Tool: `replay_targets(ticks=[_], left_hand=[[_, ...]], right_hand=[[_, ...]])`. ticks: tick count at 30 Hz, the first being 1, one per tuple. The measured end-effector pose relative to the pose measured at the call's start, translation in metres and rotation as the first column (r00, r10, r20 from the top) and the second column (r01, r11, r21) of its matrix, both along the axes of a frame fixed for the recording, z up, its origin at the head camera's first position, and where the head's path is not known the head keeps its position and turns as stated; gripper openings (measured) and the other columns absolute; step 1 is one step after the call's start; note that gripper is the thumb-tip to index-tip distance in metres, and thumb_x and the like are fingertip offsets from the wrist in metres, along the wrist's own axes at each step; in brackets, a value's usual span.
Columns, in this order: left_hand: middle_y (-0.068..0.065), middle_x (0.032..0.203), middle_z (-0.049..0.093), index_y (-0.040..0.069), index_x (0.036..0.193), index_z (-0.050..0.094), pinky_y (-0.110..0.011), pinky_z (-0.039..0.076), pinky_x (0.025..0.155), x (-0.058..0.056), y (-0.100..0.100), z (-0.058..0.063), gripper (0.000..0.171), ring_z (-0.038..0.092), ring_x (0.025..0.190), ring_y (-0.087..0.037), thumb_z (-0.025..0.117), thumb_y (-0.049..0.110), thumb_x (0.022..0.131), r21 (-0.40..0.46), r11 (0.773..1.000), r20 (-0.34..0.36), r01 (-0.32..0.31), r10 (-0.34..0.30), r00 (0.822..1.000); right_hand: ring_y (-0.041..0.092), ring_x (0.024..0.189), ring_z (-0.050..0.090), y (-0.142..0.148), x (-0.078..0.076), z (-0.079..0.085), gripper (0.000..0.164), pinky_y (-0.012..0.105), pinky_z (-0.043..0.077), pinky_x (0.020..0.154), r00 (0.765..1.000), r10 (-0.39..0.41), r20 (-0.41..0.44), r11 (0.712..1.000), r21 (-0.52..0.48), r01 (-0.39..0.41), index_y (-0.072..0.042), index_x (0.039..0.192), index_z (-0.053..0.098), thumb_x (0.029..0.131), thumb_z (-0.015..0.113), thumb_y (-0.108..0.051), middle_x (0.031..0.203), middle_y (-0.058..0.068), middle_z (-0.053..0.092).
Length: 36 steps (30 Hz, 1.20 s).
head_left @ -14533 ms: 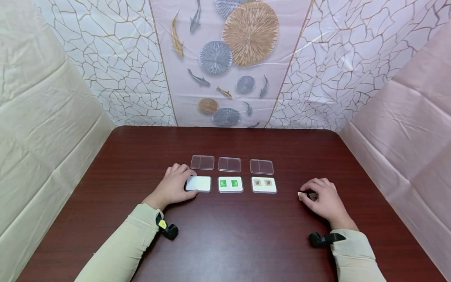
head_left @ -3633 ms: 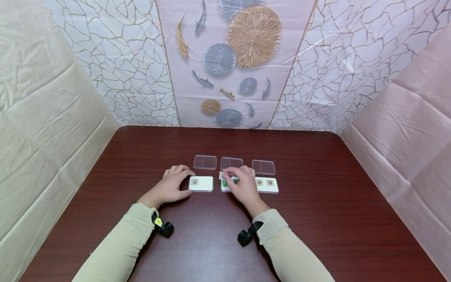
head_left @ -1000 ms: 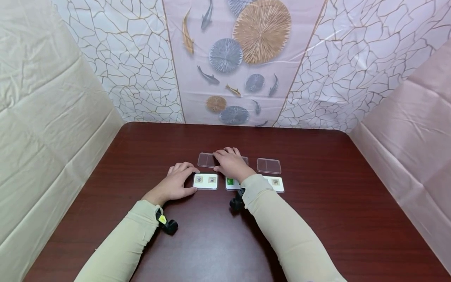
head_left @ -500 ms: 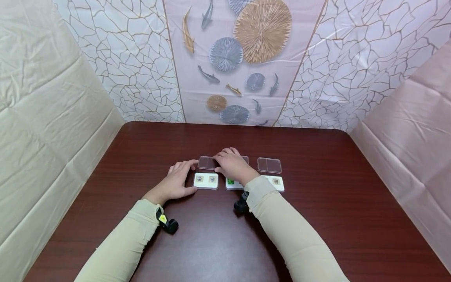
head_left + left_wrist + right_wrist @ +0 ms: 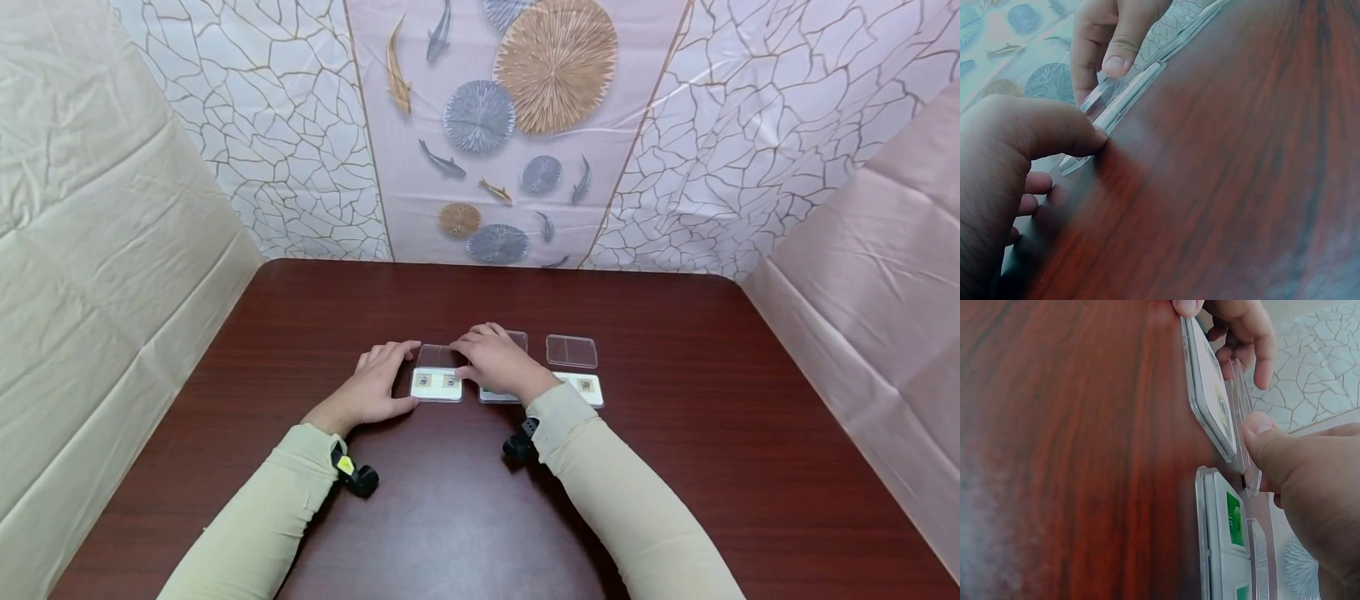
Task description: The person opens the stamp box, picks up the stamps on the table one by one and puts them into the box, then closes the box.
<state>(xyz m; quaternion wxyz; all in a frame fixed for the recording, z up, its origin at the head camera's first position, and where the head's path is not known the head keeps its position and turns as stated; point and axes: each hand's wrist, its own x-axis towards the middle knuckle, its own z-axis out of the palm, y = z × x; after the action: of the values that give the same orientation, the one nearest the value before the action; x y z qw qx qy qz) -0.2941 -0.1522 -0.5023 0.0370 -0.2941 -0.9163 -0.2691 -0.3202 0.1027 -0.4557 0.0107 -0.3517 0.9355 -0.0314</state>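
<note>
Two stamp-like pictures lie on the white insert of the left clear case (image 5: pixel 437 394). My right hand (image 5: pixel 497 362) pinches a clear plastic lid (image 5: pixel 433 357) near its right end, tilted close over that case's far edge. In the right wrist view the lid (image 5: pixel 1239 400) stands between the thumb and mostly hidden fingers. My left hand (image 5: pixel 367 387) is at the case's left end, thumb touching the near corner, index finger stretched past the far corner. The middle case (image 5: pixel 497 398) is partly hidden under my right hand; its green picture (image 5: pixel 1235 519) shows in the right wrist view.
To the right is another case (image 5: pixel 588 389) with a brown picture, partly covered by my right forearm. Behind the row lie the middle lid (image 5: pixel 519 339) and the right lid (image 5: pixel 572 351). Patterned cloth (image 5: pixel 480 183) hangs beyond the dark wooden table (image 5: pixel 420 292).
Two pictures have come onto the left insert since the earliest frame. My right hand has gripped the left lid and drawn it nearer, to the case. My left index finger has lifted off the case.
</note>
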Motion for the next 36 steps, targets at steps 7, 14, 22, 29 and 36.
replay_targets(ticks=[7, 14, 22, 29, 36], left_hand=[[-0.011, 0.133, 0.053, 0.008, 0.151, 0.039, -0.054, 0.03, 0.101, 0.001, 0.0, 0.001, 0.086, 0.044, 0.12, -0.033, 0.077, 0.032, 0.078, -0.005, 1.0, 0.001, 0.007, -0.007, 1.0], [-0.011, 0.134, 0.052, 0.007, 0.148, 0.043, -0.053, 0.031, 0.1, 0.0, 0.0, 0.001, 0.084, 0.044, 0.121, -0.034, 0.078, 0.032, 0.076, -0.006, 1.0, -0.01, 0.008, -0.008, 1.0], [-0.012, 0.131, 0.053, 0.006, 0.142, 0.051, -0.053, 0.033, 0.097, 0.0, 0.0, 0.0, 0.076, 0.046, 0.118, -0.035, 0.078, 0.03, 0.075, -0.005, 1.0, -0.041, 0.013, -0.013, 0.999], [-0.011, 0.129, 0.053, 0.01, 0.133, 0.059, -0.053, 0.032, 0.097, 0.0, 0.0, -0.001, 0.063, 0.045, 0.117, -0.035, 0.078, 0.03, 0.076, 0.007, 1.0, -0.038, 0.022, -0.021, 0.999], [-0.011, 0.13, 0.052, 0.012, 0.131, 0.059, -0.053, 0.031, 0.098, 0.0, 0.0, -0.001, 0.06, 0.045, 0.119, -0.035, 0.077, 0.031, 0.076, -0.003, 1.0, -0.024, 0.021, -0.021, 1.0]], right_hand=[[0.025, 0.133, 0.048, 0.001, 0.007, -0.001, 0.048, 0.046, 0.027, 0.116, 0.999, 0.044, -0.013, 0.999, -0.03, -0.045, -0.012, 0.138, 0.061, 0.098, 0.066, -0.037, 0.134, 0.003, 0.064], [0.026, 0.129, 0.05, 0.001, 0.012, -0.002, 0.046, 0.048, 0.028, 0.115, 0.995, 0.088, -0.041, 0.994, -0.057, -0.091, -0.009, 0.136, 0.063, 0.097, 0.067, -0.035, 0.13, 0.005, 0.066], [0.027, 0.13, 0.051, 0.001, 0.017, -0.004, 0.05, 0.053, 0.025, 0.117, 0.992, 0.115, -0.05, 0.991, -0.069, -0.118, -0.01, 0.135, 0.063, 0.095, 0.068, -0.039, 0.13, 0.005, 0.066], [0.026, 0.13, 0.05, 0.002, 0.021, -0.004, 0.048, 0.052, 0.023, 0.118, 0.993, 0.116, -0.025, 0.989, -0.091, -0.118, -0.012, 0.134, 0.065, 0.095, 0.068, -0.04, 0.13, 0.004, 0.065], [0.026, 0.128, 0.051, 0.002, 0.022, -0.005, 0.047, 0.056, 0.023, 0.117, 0.991, 0.127, -0.04, 0.985, -0.115, -0.131, -0.012, 0.13, 0.067, 0.093, 0.071, -0.04, 0.128, 0.003, 0.066]])
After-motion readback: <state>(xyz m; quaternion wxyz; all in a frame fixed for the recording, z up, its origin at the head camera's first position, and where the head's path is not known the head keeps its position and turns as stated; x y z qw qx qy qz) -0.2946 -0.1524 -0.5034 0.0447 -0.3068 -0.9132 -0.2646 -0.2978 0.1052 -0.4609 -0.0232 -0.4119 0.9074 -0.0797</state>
